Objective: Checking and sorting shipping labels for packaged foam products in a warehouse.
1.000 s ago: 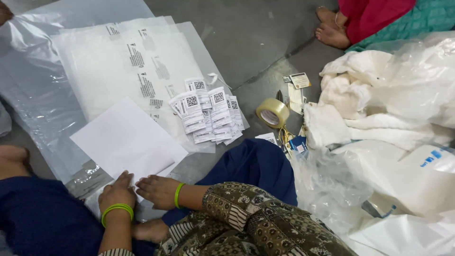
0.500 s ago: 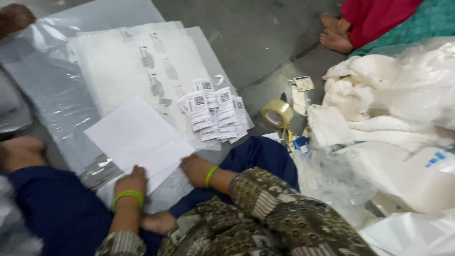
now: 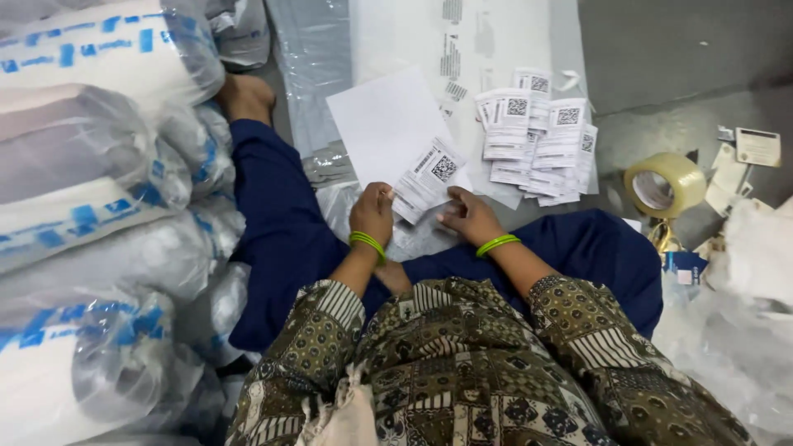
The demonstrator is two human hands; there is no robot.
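I sit cross-legged on the floor, and both my hands meet over a small white label printed with black code marks. My left hand has its fingers closed on the label's near left corner, and my right hand pinches its lower right edge, so the label is held tilted just above my lap, over the lower corner of a blank white sheet. That sheet lies on clear plastic bags spread flat on the floor. Just to the right of the sheet sits a loose pile of similar labels, fanned over one another. Farther right, well apart from my hands, a roll of clear tape rests on the floor. Along my left side, plastic-wrapped white bundles with blue markings are stacked beside my leg.
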